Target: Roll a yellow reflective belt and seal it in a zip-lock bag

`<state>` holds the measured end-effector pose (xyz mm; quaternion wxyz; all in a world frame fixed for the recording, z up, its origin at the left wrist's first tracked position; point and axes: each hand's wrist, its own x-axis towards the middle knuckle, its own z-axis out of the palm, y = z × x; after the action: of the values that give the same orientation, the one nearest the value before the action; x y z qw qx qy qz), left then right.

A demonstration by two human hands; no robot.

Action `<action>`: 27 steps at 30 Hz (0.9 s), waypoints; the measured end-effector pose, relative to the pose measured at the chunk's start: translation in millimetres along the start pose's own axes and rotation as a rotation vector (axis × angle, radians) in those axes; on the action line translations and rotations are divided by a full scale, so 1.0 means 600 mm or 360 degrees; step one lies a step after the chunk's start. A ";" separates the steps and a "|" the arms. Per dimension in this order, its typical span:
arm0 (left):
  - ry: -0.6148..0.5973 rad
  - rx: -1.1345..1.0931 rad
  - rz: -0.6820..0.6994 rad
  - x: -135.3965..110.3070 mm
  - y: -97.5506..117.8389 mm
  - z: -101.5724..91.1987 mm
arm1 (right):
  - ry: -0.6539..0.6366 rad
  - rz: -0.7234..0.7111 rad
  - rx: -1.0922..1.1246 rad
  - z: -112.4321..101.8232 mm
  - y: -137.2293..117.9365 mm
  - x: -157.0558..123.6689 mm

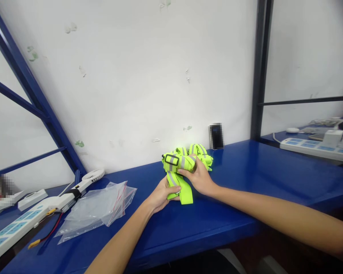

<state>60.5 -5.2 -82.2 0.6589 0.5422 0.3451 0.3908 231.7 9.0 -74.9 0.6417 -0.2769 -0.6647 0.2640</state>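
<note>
Both my hands are on a neon yellow reflective strap (186, 163) with grey stripes, gathered into a folded bundle above the blue tabletop. My left hand (162, 194) pinches a hanging length of the strap, thumb on top, and a loose flat end dangles just right of it. Around the upper bundle my right hand (200, 177) is closed, thumb on the near side. A black rectangular buckle (172, 160) shows on the bundle's left. More yellow strap (198, 150) is piled behind; whether it joins the held piece I cannot tell.
Clear zip bags (100, 205) lie on the blue table (231, 182) to the left. Beside them are a white power strip (20, 228), a small white fan (93, 175) and a yellow-tipped cable (50, 232). A dark box-like object (216, 136) stands against the wall.
</note>
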 end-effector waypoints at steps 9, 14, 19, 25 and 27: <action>-0.0079 0.0102 0.0149 0.005 -0.011 0.004 | 0.0007 0.0023 0.0022 -0.006 0.001 0.005; 0.0025 0.0210 0.0143 0.001 -0.013 0.008 | -0.0206 -0.0527 -0.0306 -0.011 -0.002 -0.009; 0.0167 0.0165 0.0094 0.001 -0.009 0.004 | -0.0372 -0.0496 -0.0313 -0.014 0.006 -0.002; 0.0286 -0.0056 0.0276 -0.001 0.006 0.008 | -0.0437 -0.0452 -0.0362 -0.020 0.017 0.011; 0.0289 -0.0090 0.0289 -0.001 0.010 0.010 | -0.0441 -0.0448 -0.0415 -0.021 0.017 0.011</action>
<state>64.7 -7.9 -74.9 0.6019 0.5147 0.3418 0.5059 244.7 20.8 -76.7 0.5336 -0.2233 -0.8070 0.1193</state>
